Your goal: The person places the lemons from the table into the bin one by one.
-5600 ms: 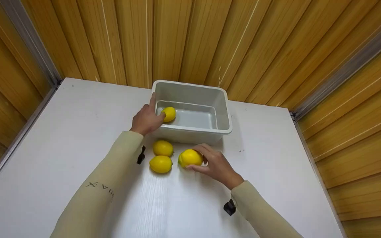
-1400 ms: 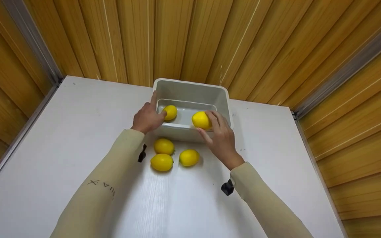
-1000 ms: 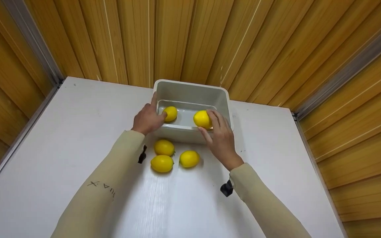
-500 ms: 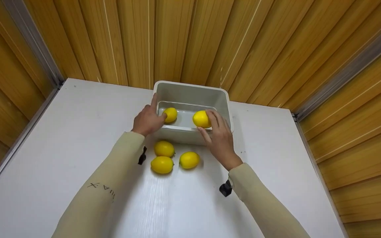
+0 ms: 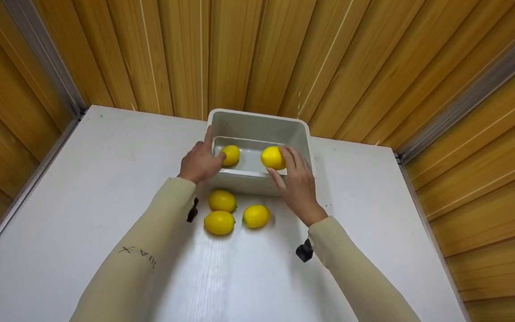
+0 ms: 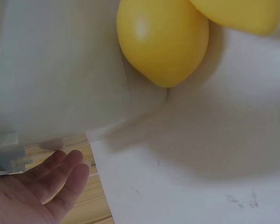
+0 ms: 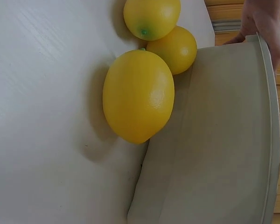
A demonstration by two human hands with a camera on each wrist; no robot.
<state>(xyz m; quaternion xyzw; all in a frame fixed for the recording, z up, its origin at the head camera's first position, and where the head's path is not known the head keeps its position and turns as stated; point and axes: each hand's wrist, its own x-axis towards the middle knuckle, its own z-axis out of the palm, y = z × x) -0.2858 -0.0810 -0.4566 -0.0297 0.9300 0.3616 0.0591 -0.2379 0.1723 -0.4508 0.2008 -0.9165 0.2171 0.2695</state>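
My left hand (image 5: pixel 200 162) grips the left front corner of a pale grey plastic bin (image 5: pixel 257 182). Its thumb hooks over the rim, and in the left wrist view the fingers (image 6: pixel 67 186) lie along the outside, below the rim. A lemon (image 5: pixel 231 155) sits inside the bin near that thumb. With thumb and fingers my right hand (image 5: pixel 300 188) holds another lemon (image 5: pixel 273 158) over the front right part of the bin. Three more lemons are on the table before the bin: a back left one (image 5: pixel 221 201), a front left one (image 5: pixel 219 222) and a right one (image 5: pixel 256 216).
The white table (image 5: pixel 119 170) reaches back to a yellow wood-panelled wall (image 5: pixel 257 53), with more panels (image 5: pixel 494 214) on both sides. The bin stands close to the back wall. Black devices (image 5: pixel 304 251) hang at both sleeve cuffs.
My right hand has carried its lemon from above the table lemons up over the bin, uncovering the right table lemon. Lately it has shifted only slightly. My left hand keeps its place.
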